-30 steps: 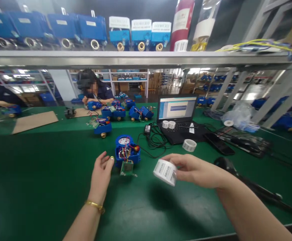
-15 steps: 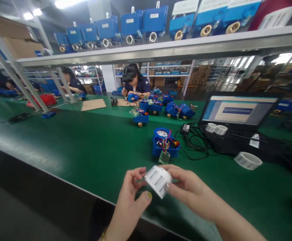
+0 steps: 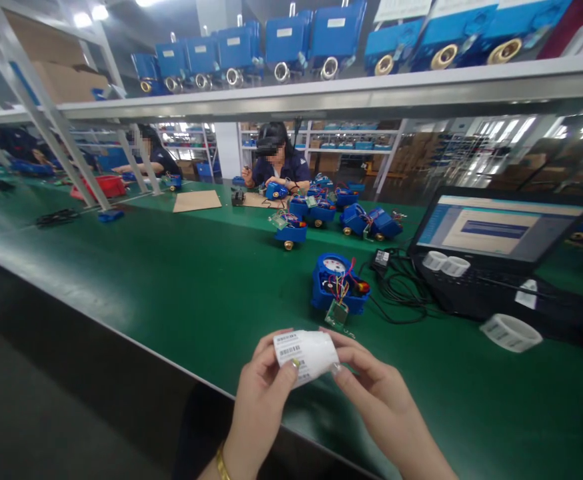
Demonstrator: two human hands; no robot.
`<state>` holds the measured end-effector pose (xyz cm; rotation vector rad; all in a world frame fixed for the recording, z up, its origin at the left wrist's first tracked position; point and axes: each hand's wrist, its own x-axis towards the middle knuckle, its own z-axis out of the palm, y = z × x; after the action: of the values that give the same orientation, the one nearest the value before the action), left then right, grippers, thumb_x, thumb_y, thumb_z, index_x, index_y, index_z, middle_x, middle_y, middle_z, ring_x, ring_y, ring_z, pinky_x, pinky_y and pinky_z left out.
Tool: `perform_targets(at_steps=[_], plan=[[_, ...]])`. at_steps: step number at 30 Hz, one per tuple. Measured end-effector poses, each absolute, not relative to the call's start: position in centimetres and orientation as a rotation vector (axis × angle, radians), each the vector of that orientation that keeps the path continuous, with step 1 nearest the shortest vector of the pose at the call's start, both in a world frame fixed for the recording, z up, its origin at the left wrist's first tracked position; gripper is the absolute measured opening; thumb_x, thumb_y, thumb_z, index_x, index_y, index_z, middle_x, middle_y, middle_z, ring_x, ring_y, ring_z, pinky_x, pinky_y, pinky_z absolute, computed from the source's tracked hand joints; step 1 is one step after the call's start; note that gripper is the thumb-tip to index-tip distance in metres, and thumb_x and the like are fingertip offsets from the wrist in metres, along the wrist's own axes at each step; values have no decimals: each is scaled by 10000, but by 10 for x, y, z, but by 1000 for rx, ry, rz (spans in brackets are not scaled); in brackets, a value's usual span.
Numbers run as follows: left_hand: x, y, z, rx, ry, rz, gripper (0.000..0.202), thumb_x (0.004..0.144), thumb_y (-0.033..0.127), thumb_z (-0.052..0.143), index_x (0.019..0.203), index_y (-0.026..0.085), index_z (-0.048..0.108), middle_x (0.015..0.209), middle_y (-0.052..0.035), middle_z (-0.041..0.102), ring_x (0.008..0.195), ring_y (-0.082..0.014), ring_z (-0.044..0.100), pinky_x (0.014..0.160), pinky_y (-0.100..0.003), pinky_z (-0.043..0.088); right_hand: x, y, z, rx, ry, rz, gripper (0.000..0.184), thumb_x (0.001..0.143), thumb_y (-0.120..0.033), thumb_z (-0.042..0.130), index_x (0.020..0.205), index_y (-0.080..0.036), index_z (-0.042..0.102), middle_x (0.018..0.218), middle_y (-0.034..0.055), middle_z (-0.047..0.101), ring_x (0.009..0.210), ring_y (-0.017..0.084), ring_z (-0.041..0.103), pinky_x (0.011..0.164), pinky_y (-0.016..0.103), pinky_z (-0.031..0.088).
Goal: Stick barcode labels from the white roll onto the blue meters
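A roll of labels [image 3: 305, 352] is gripped between the left hand [image 3: 261, 393] and right hand [image 3: 371, 393], near a blue meter [image 3: 339, 287].

Head camera, one view only: I look forward and down from my own head, close over my left hand [image 3: 264, 393] and right hand [image 3: 371, 393] at the near edge of the green table [image 3: 171, 287]. Beyond, the view faces across to the shelf [image 3: 321, 97] and laptop [image 3: 496, 247].
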<state>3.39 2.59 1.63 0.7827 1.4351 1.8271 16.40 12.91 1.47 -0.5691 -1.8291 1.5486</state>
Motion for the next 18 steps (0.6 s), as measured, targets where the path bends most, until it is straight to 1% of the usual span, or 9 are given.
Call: perform_targets(at_steps=[3, 7, 9, 12, 16, 18], plan=[[34, 26, 15, 786, 1463, 1809, 241, 769, 266, 592, 968, 195, 707, 1211, -87, 514, 1083, -234, 531, 867, -264, 488, 163, 127, 13, -589, -1789, 1541, 176, 796, -374, 653, 749, -208, 690, 1204, 120, 581, 1152, 286, 513, 854, 348, 508], [35, 25, 15, 783, 1479, 1803, 250, 753, 240, 580, 962, 201, 712, 1212, -79, 517, 1049, -230, 542, 854, -267, 495, 161, 124, 11, -603, -1724, 1560, 172, 776, -363, 681, 726, -201, 653, 1177, 111, 591, 1102, 273, 544, 817, 334, 520], [35, 25, 16, 785, 1471, 1806, 251, 747, 236, 583, 958, 200, 713, 1218, -81, 515, 1030, -229, 552, 845, -272, 501, 161, 124, 10, -604, -1717, 1570, 177, 758, -365, 700, 725, -198, 650, 1161, 110, 602, 1075, 268, 561, 804, 328, 526], [35, 23, 18, 763, 1467, 1828, 242, 745, 245, 597, 951, 200, 715, 1209, -85, 521, 1037, -233, 550, 840, -272, 505, 163, 127, 10, -615, -1713, 1548, 199, 754, -390, 699, 775, -194, 670, 1150, 127, 612, 1065, 274, 570, 801, 340, 534], [37, 22, 20, 756, 1479, 1824, 234, 745, 260, 609, 943, 200, 718, 1207, -88, 526, 1043, -240, 550, 837, -272, 507, 167, 127, 13, -622, -1777, 1498, 219, 776, -418, 666, 776, -200, 685, 1224, 139, 578, 1096, 288, 560, 822, 360, 529], [39, 23, 20, 781, 1489, 1802, 229, 749, 264, 600, 932, 200, 722, 1213, -89, 526, 1043, -242, 553, 839, -274, 506, 168, 126, 14, -631, -1853, 1432, 215, 784, -416, 656, 754, -205, 685, 1262, 135, 554, 1138, 294, 533, 881, 384, 496]])
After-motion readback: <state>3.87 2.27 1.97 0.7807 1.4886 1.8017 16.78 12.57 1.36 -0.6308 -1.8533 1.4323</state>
